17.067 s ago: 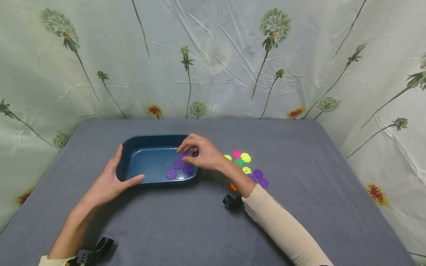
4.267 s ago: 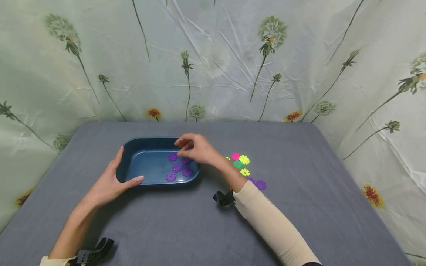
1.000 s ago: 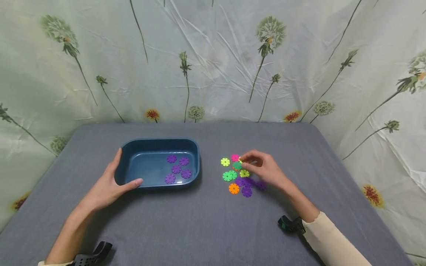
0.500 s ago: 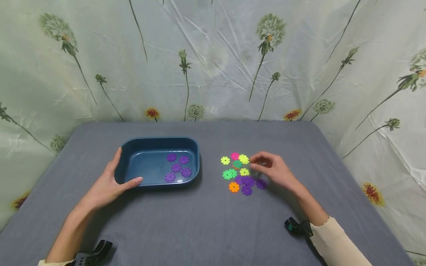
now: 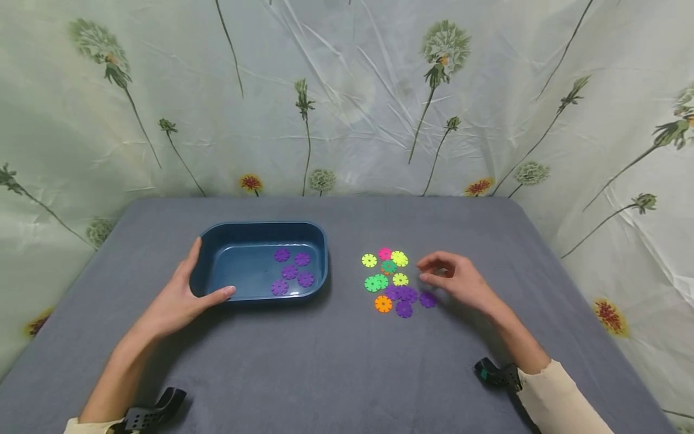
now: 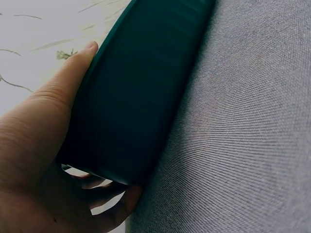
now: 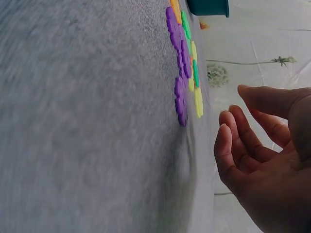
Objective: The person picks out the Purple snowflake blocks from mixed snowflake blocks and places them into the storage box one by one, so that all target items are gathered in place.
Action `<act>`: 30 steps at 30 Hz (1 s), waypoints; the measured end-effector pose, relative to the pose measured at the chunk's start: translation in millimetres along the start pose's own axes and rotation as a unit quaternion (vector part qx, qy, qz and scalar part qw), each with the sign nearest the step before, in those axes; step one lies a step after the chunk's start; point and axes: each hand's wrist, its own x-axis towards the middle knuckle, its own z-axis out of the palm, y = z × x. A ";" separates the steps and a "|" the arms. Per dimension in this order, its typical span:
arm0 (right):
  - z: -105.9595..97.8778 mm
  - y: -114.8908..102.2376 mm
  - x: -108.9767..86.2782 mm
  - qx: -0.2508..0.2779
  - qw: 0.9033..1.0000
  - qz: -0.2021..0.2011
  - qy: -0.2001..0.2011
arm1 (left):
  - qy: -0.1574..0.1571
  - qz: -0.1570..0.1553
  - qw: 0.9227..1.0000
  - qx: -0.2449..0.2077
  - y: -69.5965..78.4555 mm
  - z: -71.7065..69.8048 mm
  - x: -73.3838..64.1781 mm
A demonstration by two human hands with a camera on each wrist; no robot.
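A dark blue plastic tray (image 5: 238, 271) stands on the left half of the table. My left hand (image 5: 176, 298) grips its left end, thumb along the near rim; the left wrist view shows fingers curled around the tray's end wall (image 6: 131, 97). Several purple notched interlocking discs (image 5: 290, 272) lie in the tray's right half. My right hand (image 5: 458, 283), fingers loosely bent and holding nothing, hovers right of a loose group of discs: purple (image 5: 404, 309), orange (image 5: 383, 304), green (image 5: 373, 284), yellow (image 5: 399, 258) and pink (image 5: 385, 254). Some overlap.
Grey cloth covers the table (image 5: 325, 374). Behind it hangs a pale curtain (image 5: 358, 108) with dandelion prints, close to the table's far edge. Black wrist mounts (image 5: 496, 372) are strapped to both forearms.
Since 4.3 s ago my right hand has left the tray, where five purple discs now show, and come to the loose discs. Over the last second it drew rightward off them. My left hand stayed.
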 end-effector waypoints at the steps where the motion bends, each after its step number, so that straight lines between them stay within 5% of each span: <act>1: -0.8 1.4 -0.8 -0.002 1.000 0.000 -0.001 | 0.000 -0.001 1.000 0.001 0.0 -0.1 -0.1; 15: -2.9 18.8 -11.7 -0.056 0.996 0.000 -0.065 | 0.000 -0.006 1.000 0.010 -1.2 -0.9 -0.6; 30: -3.4 4.6 -4.4 -0.127 0.985 0.014 -0.118 | 0.001 -0.016 1.000 0.023 -1.7 1.7 1.7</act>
